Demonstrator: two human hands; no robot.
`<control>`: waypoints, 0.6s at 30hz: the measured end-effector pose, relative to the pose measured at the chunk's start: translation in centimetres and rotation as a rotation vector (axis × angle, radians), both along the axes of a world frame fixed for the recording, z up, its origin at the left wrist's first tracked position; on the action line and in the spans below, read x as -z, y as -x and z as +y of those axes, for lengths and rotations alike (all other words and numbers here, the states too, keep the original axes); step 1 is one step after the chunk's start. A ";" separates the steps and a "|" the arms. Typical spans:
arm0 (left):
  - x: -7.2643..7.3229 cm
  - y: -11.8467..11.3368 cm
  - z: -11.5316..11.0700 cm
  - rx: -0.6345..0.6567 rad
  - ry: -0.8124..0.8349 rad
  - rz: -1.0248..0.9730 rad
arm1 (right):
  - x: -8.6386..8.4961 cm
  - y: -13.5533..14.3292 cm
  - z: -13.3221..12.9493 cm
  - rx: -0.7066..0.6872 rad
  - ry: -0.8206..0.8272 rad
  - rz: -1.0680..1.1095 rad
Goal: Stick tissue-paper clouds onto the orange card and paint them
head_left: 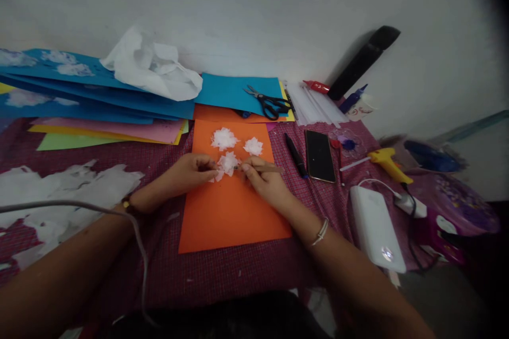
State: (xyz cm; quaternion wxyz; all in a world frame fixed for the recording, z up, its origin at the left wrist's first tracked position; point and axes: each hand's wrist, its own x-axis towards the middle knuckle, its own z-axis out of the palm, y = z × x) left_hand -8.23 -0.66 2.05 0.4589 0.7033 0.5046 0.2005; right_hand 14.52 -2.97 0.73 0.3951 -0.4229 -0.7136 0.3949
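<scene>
The orange sheet (234,206) lies on the cloth-covered bench (163,254), its near edge short of the bench's near edge. Toward its far edge sit three white paper flowers: one flower (224,139) near the far left corner, another (253,146) near the far right corner, and the lower flower (228,163) between the two hands. The right hand (267,183) holds a slim brown stick (271,169) between thumb and fingers, its tip at that flower's right side. The left hand (194,172) has its fingers narrowed at the flower's left side; whether they pinch the paper I cannot tell. Black-handled scissors (264,99) lie on a blue sheet (226,90) by the bench's far edge. Beyond the sheet's right edge are a black marker (294,153) and a phone (320,156); a white power bank (376,228) rests toward the bench's right edge. Torn white paper (91,185) spreads at the left.
</scene>
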 end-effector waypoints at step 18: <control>-0.3 0.5 0.5 0.066 -0.008 0.021 | -0.4 0.1 -0.1 -0.041 0.040 0.062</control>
